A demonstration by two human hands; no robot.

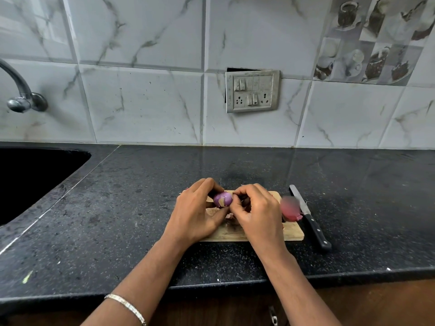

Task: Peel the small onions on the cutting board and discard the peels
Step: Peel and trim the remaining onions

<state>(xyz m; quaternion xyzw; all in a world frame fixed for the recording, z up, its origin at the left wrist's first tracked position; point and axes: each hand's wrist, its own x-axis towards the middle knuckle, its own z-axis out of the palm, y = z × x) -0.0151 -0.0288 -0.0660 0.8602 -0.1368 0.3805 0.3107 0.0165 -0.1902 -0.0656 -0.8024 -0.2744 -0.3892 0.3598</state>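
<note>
Purple onion (223, 198), tan skin patch showing, is held over the cutting board (292, 234): left hand (196, 212) curls round it, right hand (255, 211) pinches its right side. Likely best: brace with left, strip skin in whole sheets, drop them on the board. Second onion (290, 209) looks unpeeled.
</note>
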